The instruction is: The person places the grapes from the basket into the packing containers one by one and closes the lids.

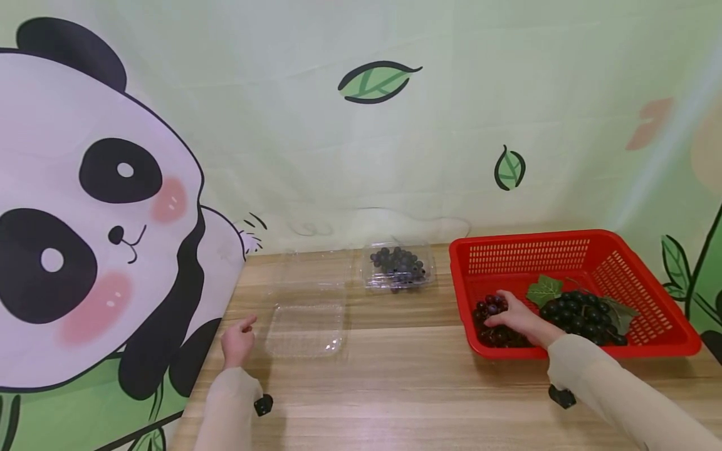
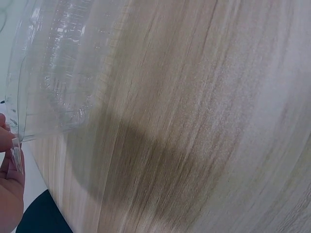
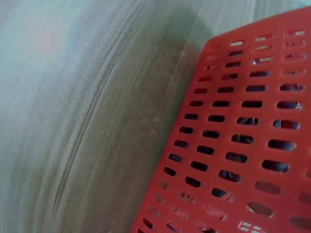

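An open clear plastic clamshell container [image 1: 304, 332] lies on the table at the left, its lid [image 1: 316, 269] folded back toward the wall. My left hand [image 1: 238, 341] is at its left side; in the left wrist view, the fingers [image 2: 6, 141] pinch the container's edge [image 2: 22, 133]. Inside the red basket [image 1: 555, 352], my right hand [image 1: 521, 318] reaches down to a bunch of dark red grapes [image 1: 491, 307], thumb and fingers curled about it. The basket's side hides this hand in the right wrist view.
Black grapes [image 1: 581, 316] with green leaves [image 1: 544, 289] lie in the basket's right part. A closed clear container of dark grapes [image 1: 397, 266] stands at the back middle, near the fabric backdrop [image 1: 338, 156]. Wooden tabletop [image 1: 383, 388] extends in front.
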{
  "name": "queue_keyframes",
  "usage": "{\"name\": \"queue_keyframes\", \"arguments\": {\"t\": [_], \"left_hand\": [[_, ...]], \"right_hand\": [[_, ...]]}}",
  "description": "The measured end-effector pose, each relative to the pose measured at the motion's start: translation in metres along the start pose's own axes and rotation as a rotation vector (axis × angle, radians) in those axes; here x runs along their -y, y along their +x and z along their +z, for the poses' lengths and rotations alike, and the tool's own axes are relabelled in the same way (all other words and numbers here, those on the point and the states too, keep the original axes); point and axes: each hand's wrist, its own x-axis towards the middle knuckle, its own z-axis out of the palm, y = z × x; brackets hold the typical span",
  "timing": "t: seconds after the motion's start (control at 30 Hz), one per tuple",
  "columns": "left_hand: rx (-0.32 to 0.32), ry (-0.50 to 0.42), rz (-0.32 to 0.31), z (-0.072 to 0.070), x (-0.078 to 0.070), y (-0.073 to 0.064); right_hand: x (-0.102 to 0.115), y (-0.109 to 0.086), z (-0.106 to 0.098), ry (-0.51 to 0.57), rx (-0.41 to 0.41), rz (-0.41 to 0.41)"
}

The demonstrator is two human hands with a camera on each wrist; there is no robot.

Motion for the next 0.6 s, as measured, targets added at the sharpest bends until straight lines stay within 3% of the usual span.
{"name": "queue_keyframes", "arguments": {"t": [0.23, 0.6], "left_hand": [[-0.004, 0.001, 0.011, 0.0018, 0.0015, 0.0008], [-0.028, -0.008, 0.038, 0.0023, 0.0024, 0.0007]], "right_hand": [[-0.003, 0.0035, -0.0019, 0.014, 0.04, 0.05], [-0.0046, 0.009, -0.0024, -0.008, 0.082, 0.012]]}}
